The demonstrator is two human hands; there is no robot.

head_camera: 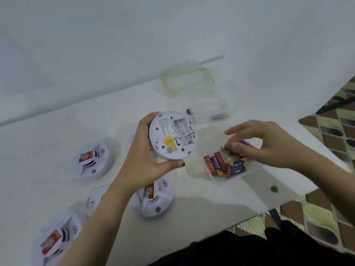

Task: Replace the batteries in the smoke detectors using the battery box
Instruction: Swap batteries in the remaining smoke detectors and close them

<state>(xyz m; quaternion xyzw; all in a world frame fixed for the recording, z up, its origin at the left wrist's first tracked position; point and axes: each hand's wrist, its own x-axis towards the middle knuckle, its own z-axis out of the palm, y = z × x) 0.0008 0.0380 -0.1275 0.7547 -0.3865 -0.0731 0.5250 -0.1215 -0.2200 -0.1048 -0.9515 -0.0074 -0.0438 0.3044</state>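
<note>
My left hand (146,160) holds a round white smoke detector (172,135) above the table, back side up, its battery bay bare and uncovered. To the right, a small clear tray (249,170) holds several red and dark blue batteries (221,165). My right hand (259,144) reaches into this tray, thumb and fingers pinched on a battery (226,147) at its far end. Three more white detectors with red labels lie face up: one at the left (94,159), one under my left wrist (153,198), one at the bottom left (55,239).
A clear battery box (197,104) with a green-rimmed lid (187,79) tilted up stands at the back, a few batteries (219,116) inside. A white round cover (94,200) lies near my left forearm. The white table (240,198) ends at right, over patterned floor. A wall rises behind.
</note>
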